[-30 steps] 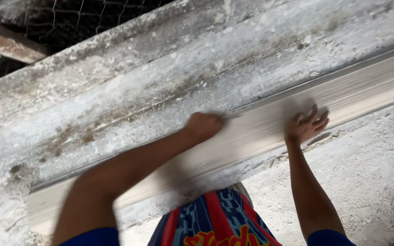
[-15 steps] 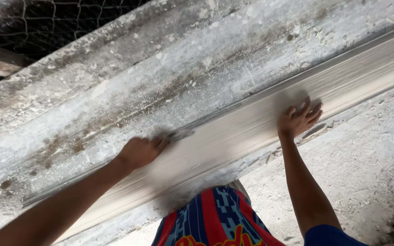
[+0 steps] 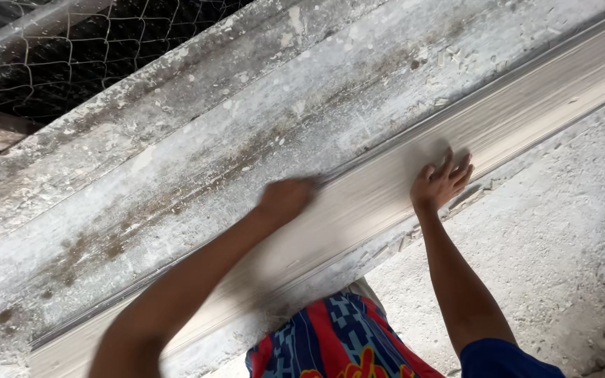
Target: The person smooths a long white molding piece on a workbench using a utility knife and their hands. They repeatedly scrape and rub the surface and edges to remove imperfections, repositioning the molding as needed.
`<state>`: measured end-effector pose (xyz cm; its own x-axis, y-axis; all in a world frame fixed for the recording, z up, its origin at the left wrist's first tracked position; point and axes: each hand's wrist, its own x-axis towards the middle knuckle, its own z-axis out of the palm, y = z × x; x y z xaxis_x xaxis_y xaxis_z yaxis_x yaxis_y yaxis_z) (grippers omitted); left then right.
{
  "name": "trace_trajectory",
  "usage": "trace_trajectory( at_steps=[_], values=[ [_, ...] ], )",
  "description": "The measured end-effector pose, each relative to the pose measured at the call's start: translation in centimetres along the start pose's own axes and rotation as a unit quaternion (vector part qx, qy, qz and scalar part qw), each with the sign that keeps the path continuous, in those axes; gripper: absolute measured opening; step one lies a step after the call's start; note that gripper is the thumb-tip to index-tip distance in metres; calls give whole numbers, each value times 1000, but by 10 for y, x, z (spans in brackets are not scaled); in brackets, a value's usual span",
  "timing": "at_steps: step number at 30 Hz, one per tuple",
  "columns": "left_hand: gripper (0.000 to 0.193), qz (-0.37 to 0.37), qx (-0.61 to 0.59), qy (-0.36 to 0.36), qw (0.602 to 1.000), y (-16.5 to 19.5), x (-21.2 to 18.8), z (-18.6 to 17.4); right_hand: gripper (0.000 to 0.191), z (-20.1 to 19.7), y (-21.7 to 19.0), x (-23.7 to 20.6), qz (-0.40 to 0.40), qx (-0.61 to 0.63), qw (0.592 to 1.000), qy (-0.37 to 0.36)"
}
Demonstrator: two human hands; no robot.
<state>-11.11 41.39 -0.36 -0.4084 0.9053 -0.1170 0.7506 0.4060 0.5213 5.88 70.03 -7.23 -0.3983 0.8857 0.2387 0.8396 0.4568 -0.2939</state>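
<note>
Dusty grey workbench (image 3: 197, 150) running on a slant, wire mesh (image 3: 71, 56) behind, pale gritty floor (image 3: 561, 231) below. Long pale strip (image 3: 526, 112) lying along the bench's near edge. Right hand (image 3: 441, 183) spread flat, fingers splayed, pressing the strip down. Left hand (image 3: 285, 199) blurred, curled over the strip, perhaps gripping a sanding pad; impossible to tell. Surface streaked smooth between and beyond the hands; probably partway through, with the lower-left length looking much the same but hard to judge.
</note>
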Motion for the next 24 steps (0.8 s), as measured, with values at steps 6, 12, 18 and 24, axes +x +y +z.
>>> trace_trajectory(
  at_steps=[6,12,18,24],
  values=[
    [41,-340,-17,-140,930,-33,-111,-25,57,10,4,0,22,4,1000,-5],
    [32,-247,-7,-45,968,36,59,45,59,2,-1,0,21,21,999,-16],
    [38,-213,-96,-75,969,38,77,33,58,-6,-4,1,5,5,1000,-7],
    [42,-337,-36,-141,930,-25,-97,-22,59,5,1,-1,19,26,999,0]
  ],
)
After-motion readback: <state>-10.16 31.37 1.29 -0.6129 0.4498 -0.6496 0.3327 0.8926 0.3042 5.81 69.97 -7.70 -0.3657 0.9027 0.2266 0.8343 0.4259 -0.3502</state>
